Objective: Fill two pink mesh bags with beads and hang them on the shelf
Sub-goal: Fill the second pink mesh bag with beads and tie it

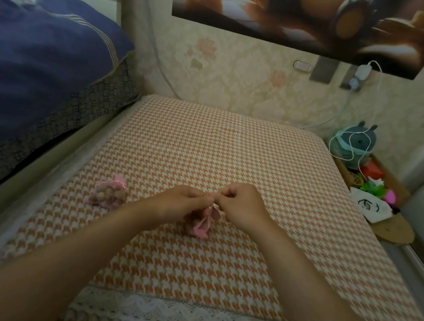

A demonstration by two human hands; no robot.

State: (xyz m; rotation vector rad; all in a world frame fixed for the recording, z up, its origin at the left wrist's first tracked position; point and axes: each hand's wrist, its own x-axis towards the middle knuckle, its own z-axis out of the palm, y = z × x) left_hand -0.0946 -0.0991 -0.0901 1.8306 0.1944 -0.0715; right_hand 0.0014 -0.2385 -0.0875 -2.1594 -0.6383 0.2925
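One pink mesh bag (108, 194), full of beige beads and gathered at the top, lies on the orange-and-white houndstooth cloth (207, 146) to the left of my hands. A second pink mesh bag (200, 224) sits between my hands at the middle of the cloth. My left hand (182, 202) and my right hand (242, 206) both pinch its top, with the fingertips meeting above it. Its pink ribbon hangs down the front. The hands hide most of the bag's neck.
A dark blue quilt (36, 60) lies on the bed at the left. At the right, a low stand holds a teal toy (356, 143), white cable, a white pouch (369, 207) and small colourful items. The wallpapered wall stands behind the table.
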